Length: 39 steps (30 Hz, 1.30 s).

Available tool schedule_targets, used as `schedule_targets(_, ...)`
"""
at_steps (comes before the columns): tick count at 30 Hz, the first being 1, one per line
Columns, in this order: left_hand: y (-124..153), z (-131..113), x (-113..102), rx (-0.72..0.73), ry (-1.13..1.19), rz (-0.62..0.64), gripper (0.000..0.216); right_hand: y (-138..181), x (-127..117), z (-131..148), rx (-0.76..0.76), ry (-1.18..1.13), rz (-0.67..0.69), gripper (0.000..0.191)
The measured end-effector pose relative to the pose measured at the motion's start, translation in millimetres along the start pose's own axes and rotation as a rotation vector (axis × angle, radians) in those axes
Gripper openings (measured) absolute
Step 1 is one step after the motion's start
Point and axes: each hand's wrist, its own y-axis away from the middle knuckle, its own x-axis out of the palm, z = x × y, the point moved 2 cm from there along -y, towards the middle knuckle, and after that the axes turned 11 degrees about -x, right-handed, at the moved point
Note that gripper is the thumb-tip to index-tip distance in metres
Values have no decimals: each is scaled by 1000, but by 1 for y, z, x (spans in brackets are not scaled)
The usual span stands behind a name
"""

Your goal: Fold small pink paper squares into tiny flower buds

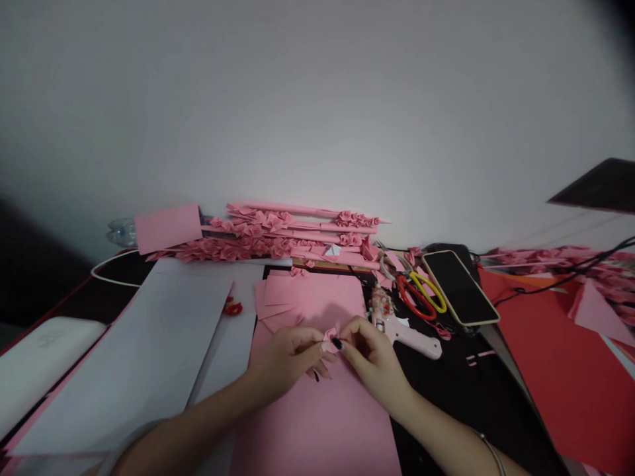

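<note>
Both my hands meet over a large pink paper sheet (317, 423) at the middle of the table. My left hand (285, 360) and my right hand (372, 357) pinch a small folded pink paper piece (330, 338) between their fingertips, fingers closed on it. Several smaller pink paper squares (307, 294) lie just beyond the hands. A pink glue gun (404, 327) rests to the right of my right hand.
Rows of pink paper sticks with folded flowers (278, 235) lie along the wall. Red and yellow scissors (421, 294) and a dark phone (459, 285) sit at the right, red paper (560, 370) beyond. White paper sheets (149, 350) and a white device (40, 360) lie left.
</note>
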Motion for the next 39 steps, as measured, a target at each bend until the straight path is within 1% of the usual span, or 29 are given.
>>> schedule_targets(6,1,-2,0,-8,39,35,24,2,1,-1,-60,25,-19,16)
schedule_targets(12,1,-4,0,-32,40,32,34,4,0,3,-175,114,-1,18)
schedule_targets(19,3,-9,0,-30,44,22,41,5,-2,7,-285,175,39,22)
schedule_targets(26,2,-8,1,-32,34,5,37,7,-2,10,-369,228,99,21)
schedule_targets(33,0,-5,0,-32,11,-34,37,9,-1,13,-412,256,143,21)
schedule_targets(39,0,-4,-1,-36,6,-32,39,9,-2,11,-414,259,152,18)
